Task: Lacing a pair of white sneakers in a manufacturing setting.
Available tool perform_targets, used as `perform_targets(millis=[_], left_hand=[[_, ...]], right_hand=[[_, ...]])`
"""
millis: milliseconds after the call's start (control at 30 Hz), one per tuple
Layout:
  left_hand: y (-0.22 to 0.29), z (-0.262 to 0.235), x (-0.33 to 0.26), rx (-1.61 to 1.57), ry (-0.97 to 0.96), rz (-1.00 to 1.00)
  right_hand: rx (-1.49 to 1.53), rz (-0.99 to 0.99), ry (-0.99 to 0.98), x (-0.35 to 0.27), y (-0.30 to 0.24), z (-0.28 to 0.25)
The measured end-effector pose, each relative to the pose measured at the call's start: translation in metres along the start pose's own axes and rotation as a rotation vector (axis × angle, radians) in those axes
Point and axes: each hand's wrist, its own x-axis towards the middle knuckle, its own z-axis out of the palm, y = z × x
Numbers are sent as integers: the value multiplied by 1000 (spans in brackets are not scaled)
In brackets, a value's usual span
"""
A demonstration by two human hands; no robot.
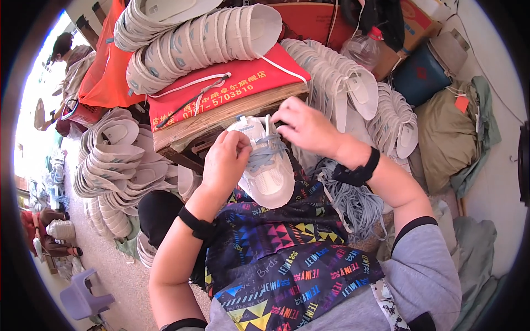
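Observation:
A whitish shoe upper (pixel 269 185) with blue-grey laces (pixel 265 153) threaded across its front rests on my lap, against the edge of a wooden bench. Its toe points toward me. At the left side of its opening, my left hand (pixel 225 160) is closed with fingertips pinched together beside the lacing. My right hand (pixel 306 127) pinches at the upper right of the opening, near the tongue. What lies between the fingertips of either hand is too small to make out. A dark patterned apron (pixel 298 248) covers my lap under the shoe upper.
The wooden bench (pixel 182 140) carries a red bag (pixel 221 94) and nested rows of shoe uppers (pixel 193 49). More stacks (pixel 110 160) stand at left and right. A bundle of blue-grey laces (pixel 359 204) hangs by my right side. A purple stool (pixel 85 295) and other people are at left.

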Motion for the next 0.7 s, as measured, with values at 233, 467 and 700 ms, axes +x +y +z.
perform_targets(millis=[233, 467, 700], left_hand=[[-7, -41, 1, 328, 170, 36], [-15, -57, -11, 225, 182, -18], [-3, -10, 2, 82, 98, 90]], right_hand=[[-44, -142, -60, 9, -5, 26], [-9, -105, -73, 12, -10, 36], [-78, -40, -69, 9, -28, 25]])
